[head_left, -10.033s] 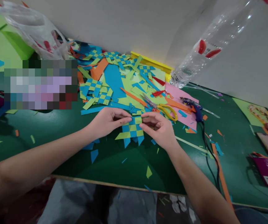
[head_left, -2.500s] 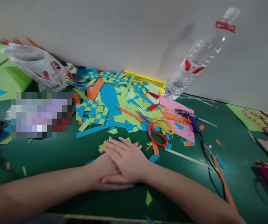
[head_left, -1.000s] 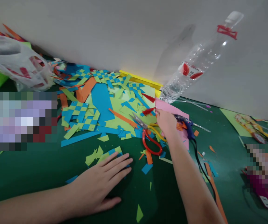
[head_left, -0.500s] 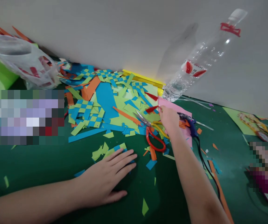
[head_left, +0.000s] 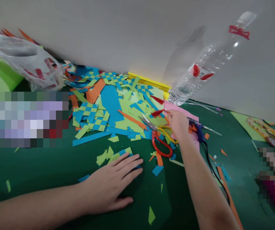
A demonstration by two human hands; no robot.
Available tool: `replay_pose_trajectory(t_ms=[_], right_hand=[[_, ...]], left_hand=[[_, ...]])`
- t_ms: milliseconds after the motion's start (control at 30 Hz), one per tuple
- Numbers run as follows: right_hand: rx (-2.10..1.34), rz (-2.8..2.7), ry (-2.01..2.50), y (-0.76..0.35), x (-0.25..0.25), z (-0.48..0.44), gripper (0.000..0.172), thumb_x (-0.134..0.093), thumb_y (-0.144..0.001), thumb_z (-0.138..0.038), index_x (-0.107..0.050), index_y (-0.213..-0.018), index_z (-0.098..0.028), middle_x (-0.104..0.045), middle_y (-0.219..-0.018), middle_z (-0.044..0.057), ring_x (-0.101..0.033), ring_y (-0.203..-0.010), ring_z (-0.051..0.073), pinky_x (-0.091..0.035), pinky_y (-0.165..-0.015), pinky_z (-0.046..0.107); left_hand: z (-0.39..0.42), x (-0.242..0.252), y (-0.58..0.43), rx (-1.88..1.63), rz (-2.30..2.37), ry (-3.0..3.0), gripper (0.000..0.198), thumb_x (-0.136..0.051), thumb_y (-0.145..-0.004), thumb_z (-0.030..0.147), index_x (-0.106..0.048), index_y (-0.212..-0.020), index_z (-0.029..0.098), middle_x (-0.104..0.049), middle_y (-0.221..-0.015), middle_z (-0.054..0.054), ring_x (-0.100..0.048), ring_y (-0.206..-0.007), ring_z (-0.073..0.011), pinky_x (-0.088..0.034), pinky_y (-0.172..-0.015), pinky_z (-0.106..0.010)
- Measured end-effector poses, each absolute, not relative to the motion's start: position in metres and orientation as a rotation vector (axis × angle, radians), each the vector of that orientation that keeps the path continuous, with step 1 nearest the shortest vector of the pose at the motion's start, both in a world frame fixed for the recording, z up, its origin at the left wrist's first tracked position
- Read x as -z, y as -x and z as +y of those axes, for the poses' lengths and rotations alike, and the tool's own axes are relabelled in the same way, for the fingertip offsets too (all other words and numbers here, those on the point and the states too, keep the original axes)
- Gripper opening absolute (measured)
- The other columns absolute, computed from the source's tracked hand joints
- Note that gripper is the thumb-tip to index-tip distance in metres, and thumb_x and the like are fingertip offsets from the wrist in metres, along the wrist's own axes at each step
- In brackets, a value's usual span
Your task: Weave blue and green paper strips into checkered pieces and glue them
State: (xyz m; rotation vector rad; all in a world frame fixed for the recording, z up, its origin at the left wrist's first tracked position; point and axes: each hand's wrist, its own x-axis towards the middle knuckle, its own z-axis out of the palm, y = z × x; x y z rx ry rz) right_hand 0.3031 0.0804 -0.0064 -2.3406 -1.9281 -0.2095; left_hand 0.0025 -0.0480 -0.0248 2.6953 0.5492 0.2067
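My left hand [head_left: 117,180] lies flat, fingers spread, over a blue and green woven paper piece [head_left: 128,151]. My right hand [head_left: 178,123] is closed at the edge of the pink paper [head_left: 182,110], its fingertips pinched at a small red tassel [head_left: 158,113]. Another red tassel [head_left: 157,100] lies just above. Scissors [head_left: 162,148] with one red and one yellow handle rest beside my right hand, their blades pointing up and left. A dark blue glue gun [head_left: 200,132] is partly hidden behind the right hand.
Woven pieces and paper scraps [head_left: 111,102] are heaped along the wall. A clear bottle [head_left: 199,72] leans there beside a yellow strip [head_left: 149,82]. At the left sits a plastic bag [head_left: 29,60]. A black cord [head_left: 216,177] runs past my right forearm on the green table [head_left: 44,169].
The whole view has shifted slightly, so things appear a little farther right. Both hands keep nearly the same places and shapes.
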Motion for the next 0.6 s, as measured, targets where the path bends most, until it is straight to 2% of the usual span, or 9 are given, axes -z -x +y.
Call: replay_pose_trajectory(t_ms=[167, 367, 600], right_hand=[[0.202, -1.962, 2.365, -0.301, 0.01, 0.087, 0.036, -0.038, -0.097, -0.035, -0.067, -0.117, -0.028, -0.072, -0.111, 0.008, -0.067, -0.097, 0.024, -0.046, -0.077, 0.031], [0.212, -1.989, 2.384, -0.3, 0.01, 0.092, 0.037, -0.037, -0.097, -0.032, -0.063, -0.123, -0.029, -0.072, -0.111, 0.008, -0.067, -0.096, 0.023, -0.046, -0.077, 0.031], [0.206, -2.043, 2.388, -0.301, 0.01, 0.094, 0.035, -0.039, -0.097, -0.033, -0.068, -0.116, -0.027, -0.072, -0.108, 0.01, -0.067, -0.097, 0.025, -0.047, -0.079, 0.032]], left_hand=[[-0.048, 0.025, -0.003, -0.229, 0.55, -2.674, 0.065, -0.059, -0.086, 0.043, -0.041, -0.144, 0.02, -0.036, -0.155, -0.008, -0.029, -0.144, -0.0266, -0.019, -0.122, -0.045], [-0.048, 0.027, -0.002, -0.242, 0.549, -2.681, 0.067, -0.059, -0.085, 0.045, -0.039, -0.144, 0.021, -0.035, -0.155, -0.007, -0.028, -0.145, -0.0263, -0.019, -0.122, -0.045], [-0.048, 0.025, -0.004, -0.173, 0.548, -2.695, 0.066, -0.057, -0.086, 0.045, -0.04, -0.144, 0.02, -0.033, -0.156, -0.008, -0.027, -0.145, -0.0266, -0.018, -0.122, -0.046]])
